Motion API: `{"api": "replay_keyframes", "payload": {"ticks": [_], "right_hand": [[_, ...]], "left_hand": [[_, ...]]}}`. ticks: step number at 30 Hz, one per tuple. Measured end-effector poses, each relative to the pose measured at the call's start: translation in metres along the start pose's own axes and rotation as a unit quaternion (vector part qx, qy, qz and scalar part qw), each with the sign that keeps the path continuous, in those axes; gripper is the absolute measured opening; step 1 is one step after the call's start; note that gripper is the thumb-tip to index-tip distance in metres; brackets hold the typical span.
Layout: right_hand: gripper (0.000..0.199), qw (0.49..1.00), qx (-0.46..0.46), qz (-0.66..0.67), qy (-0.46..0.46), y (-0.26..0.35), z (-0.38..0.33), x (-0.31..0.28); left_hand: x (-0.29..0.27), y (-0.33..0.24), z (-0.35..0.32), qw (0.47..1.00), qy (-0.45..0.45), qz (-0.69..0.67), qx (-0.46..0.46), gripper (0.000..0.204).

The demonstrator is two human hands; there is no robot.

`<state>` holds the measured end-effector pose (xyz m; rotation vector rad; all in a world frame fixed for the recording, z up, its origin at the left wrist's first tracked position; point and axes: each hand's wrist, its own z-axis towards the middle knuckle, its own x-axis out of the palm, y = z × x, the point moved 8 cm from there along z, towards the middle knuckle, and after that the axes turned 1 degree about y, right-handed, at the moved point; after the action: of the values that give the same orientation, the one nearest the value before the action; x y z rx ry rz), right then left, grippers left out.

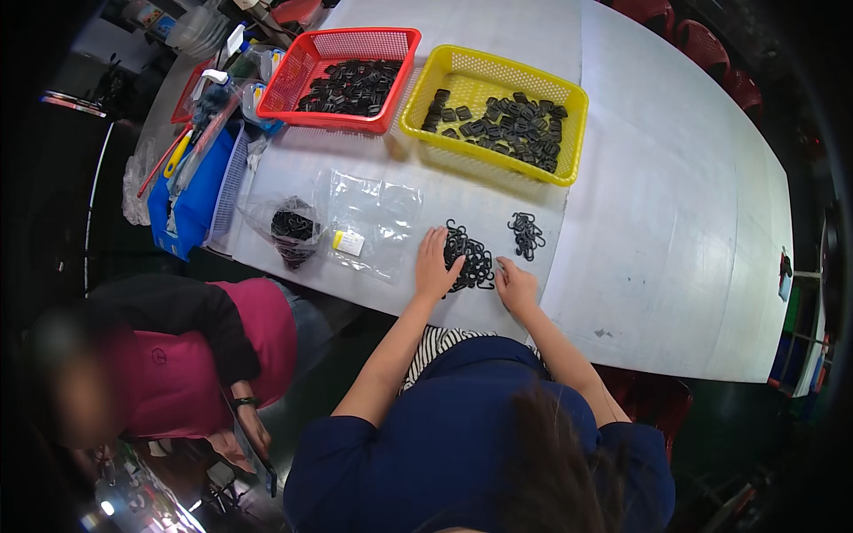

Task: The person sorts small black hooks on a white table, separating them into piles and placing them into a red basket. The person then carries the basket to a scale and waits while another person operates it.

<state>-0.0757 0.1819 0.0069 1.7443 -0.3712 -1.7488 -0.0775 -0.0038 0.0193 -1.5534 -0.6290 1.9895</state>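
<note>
- The left hand [435,266] lies flat with fingers spread on a pile [469,258] of small black plastic rings, near the counter's [657,222] front edge; it presses rather than grips.
- The right hand [515,286] sits just beside the pile's right side, fingers curled toward it. Whether it pinches a ring I cannot tell (the fingertips are too small to read).
- A smaller clump [526,234] of the same rings lies apart, up and to the right.
- Risk: the pile sits close to the front edge, so a sweep toward the body could send rings off onto the lap or floor.
- Risk: the rings look tangled; pulling one may drag others along and spoil a count.
- Risk: the two heaps could get merged by a careless push.
- Behind stand a red basket [306,67] and a yellow basket [569,93], both holding black parts, and clear bags [382,213] lie to the left, one bag [293,231] already filled.
- Hard to make out: each ring's exact shape and the clutter at the counter's far left. Another person (pink vest [258,346]) sits at the left, hands low and dim.
</note>
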Motion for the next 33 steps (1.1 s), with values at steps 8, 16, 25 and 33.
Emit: {"api": "replay_keyframes", "payload": {"ticks": [8,16,25,33], "right_hand": [[0.014,1.0,0.001,0.027,-0.005,0.006,0.007,-0.005],[0.012,0.999,-0.03,0.025,-0.032,0.007,0.004,-0.004],[0.013,1.0,0.007,0.014,0.005,0.003,0.006,-0.001],[0.011,1.0,-0.006,0.007,-0.005,0.006,0.006,0.0]], "left_hand": [[-0.002,0.0,0.004,1.0,-0.015,0.002,0.006,0.059],[0.0,0.003,0.0,1.0,-0.019,0.006,0.009,0.059],[0.005,0.007,0.001,1.0,-0.017,0.011,0.019,0.06],[0.004,0.008,0.0,0.999,-0.02,0.024,0.017,0.058]]}}
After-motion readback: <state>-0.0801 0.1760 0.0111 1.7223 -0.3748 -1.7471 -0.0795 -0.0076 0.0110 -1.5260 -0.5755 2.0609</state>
